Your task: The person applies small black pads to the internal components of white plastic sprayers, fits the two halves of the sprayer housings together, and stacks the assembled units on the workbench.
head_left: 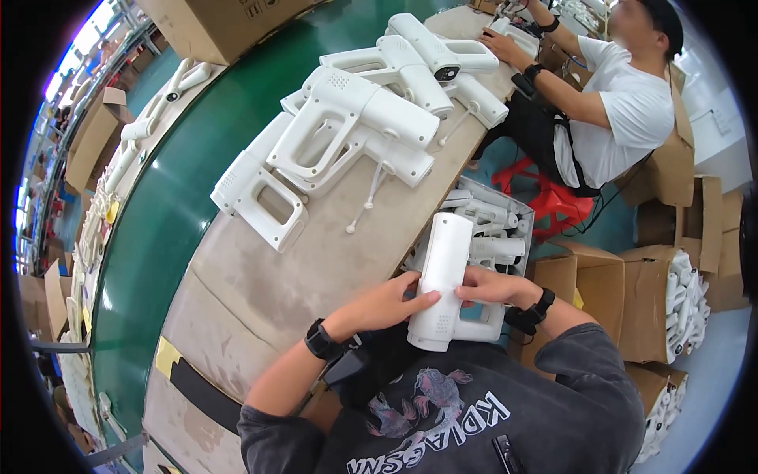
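Between my two hands is a white gun-shaped plastic device (444, 265), held in front of my chest over the table's right edge, its looped handle pointing right. My left hand (391, 302) is closed on its left side, thumb across the front. On the other side, my right hand (493, 287) grips the body above the handle; part of its fingers is hidden. Several similar white devices (355, 107) lie heaped on the table (316, 253) beyond my left hand. A thin white rod with a round tip (371, 201) sticks out of one.
A crate (517, 204) of white parts stands beside the table, right behind the held device. Open cardboard boxes (588, 288) are at my right. A green conveyor belt (146, 237) curves along the left. A co-worker (628, 103) sits on a red stool (545, 197) at the far right.
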Action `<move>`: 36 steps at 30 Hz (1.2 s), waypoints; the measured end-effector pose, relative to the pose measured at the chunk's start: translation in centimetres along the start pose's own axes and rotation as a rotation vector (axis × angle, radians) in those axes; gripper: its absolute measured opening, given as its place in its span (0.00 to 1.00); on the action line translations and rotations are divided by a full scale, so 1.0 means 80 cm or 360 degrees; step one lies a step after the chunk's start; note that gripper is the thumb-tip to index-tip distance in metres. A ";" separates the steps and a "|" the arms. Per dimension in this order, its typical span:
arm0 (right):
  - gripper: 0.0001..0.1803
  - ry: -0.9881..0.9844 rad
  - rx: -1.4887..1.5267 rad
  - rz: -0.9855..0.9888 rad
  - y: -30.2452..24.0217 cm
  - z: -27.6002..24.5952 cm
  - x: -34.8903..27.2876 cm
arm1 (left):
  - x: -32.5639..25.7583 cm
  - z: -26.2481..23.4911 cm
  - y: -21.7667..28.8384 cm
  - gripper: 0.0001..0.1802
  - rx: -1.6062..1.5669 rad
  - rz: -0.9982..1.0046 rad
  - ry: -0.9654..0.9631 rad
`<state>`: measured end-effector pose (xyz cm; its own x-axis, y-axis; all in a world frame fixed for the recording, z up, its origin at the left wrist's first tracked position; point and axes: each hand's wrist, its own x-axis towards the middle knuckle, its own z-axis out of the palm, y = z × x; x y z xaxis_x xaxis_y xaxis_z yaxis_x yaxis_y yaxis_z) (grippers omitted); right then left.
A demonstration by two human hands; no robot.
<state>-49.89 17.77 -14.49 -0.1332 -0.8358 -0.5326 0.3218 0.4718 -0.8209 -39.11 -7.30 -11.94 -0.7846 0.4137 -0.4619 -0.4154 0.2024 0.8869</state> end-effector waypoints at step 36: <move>0.28 0.0619 0.0649 0.0234 0.105 -0.056 0.012 | 0.007 0.029 -0.027 0.27 0.0201 0.0525 0.0694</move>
<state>-51.52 22.17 -22.79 -0.3694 -0.5690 -0.7347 0.6876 0.3646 -0.6280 -37.58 -5.46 -14.07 -0.9924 0.0729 -0.0986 -0.0785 0.2405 0.9675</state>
